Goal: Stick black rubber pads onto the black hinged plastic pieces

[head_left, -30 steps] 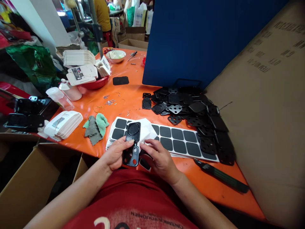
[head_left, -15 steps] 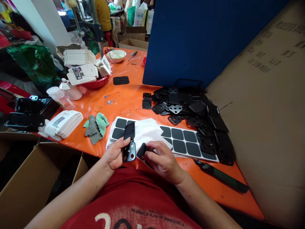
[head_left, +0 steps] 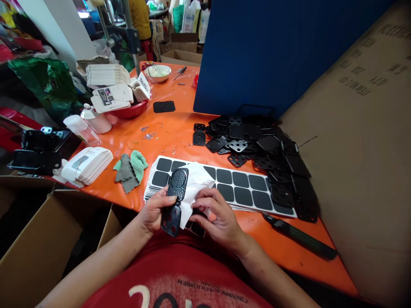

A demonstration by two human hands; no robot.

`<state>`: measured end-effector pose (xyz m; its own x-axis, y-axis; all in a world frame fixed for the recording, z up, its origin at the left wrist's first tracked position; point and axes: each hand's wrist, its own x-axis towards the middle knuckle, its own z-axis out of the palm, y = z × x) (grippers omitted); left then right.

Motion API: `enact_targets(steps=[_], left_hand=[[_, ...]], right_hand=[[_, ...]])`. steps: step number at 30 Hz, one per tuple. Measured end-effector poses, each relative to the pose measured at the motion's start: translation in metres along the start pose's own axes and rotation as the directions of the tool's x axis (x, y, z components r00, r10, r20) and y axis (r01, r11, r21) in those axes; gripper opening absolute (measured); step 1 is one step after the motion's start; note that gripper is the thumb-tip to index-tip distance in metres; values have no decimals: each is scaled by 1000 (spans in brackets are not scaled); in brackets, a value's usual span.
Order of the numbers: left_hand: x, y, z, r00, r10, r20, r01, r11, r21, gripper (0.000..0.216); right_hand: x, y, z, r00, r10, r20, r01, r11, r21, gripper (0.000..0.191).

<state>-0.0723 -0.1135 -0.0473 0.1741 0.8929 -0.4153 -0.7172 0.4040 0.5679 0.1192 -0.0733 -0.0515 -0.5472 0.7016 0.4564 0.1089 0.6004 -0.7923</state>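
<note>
My left hand (head_left: 157,210) is closed around a black hinged bracket (head_left: 177,184), with the thumb on its lower part. The bracket has a grid-textured upper plate and a smooth lower plate with holes. Crumpled white backing paper (head_left: 196,182) lies behind and beside it. My right hand (head_left: 218,216) pinches a black sticker, mostly hidden by the fingers, at the paper's right edge. Below these fingers shows a sheet corner with dark squares (head_left: 196,229). A stack of sticker sheets (head_left: 242,196) with rounded black squares lies under and behind the hands.
A heap of black metal plates (head_left: 257,145) stands at the right, by a cutter knife (head_left: 302,237). Left are rags (head_left: 128,171), bundled cards (head_left: 88,164), bottles (head_left: 96,117) and a red basin (head_left: 130,111). A blue board (head_left: 272,55) and a carton (head_left: 362,171) enclose the right side.
The bracket has turned in my left hand, showing its textured face more fully. My right hand has shifted slightly right and down, and the black sticker is now mostly hidden by its fingers.
</note>
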Motion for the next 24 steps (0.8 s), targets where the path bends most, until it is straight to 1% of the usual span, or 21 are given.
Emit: enact_targets(steps=[2,4,8,10,12,14,16,17,18,19,21,22,24], left_hand=[[-1,2,-1,1000,17,-6,-17,1000,13,48],[-2,3,0,1000,12,0,-12,1000,20,48],[-3,-1,0,1000,-7,10,7,1000,6,48],[-1,-3,0,1000,0,-13,0,1000,-9,46],[1,-2,0,998,18,-59,-20,999,-33,43],[3,0,1,994,34,-103,-39,998,-49,38],[4,4,2,993,34,-114,-40,998,-45,33],[4,5,2,994,29,-110,-33,999,-41,32],[4,7,3,995,21,-102,-25,999,-37,31],[4,8,4,996,13,-93,-16,999,-36,31],[3,9,4,996,5,-90,-8,999,-33,31],[3,10,5,995,7,-95,-10,1000,-26,32],[3,11,4,993,23,-113,-22,1000,7,32]], right_hand=[[-2,-1,1,1000,15,4,-16,1000,8,26],[-2,-1,1,1000,-3,11,3,1000,-23,29],[-2,-3,-1,999,-43,8,44,997,-66,23],[-4,-3,-2,997,-83,-9,82,994,-78,21],[-8,-3,-2,991,-134,-19,131,985,-111,23],[-11,-3,-2,986,-161,-52,149,971,-187,33],[-12,-3,-3,976,-190,-109,150,942,-301,51],[-12,-4,-3,969,-219,-116,165,919,-357,57],[-11,-4,-3,962,-256,-93,197,891,-409,59],[-10,-5,-4,955,-295,-42,245,856,-455,56],[-8,-5,-4,932,-353,87,344,781,-521,42],[-7,-5,-5,921,-367,133,378,751,-542,35],[-6,-4,-6,908,-385,163,407,723,-559,26]])
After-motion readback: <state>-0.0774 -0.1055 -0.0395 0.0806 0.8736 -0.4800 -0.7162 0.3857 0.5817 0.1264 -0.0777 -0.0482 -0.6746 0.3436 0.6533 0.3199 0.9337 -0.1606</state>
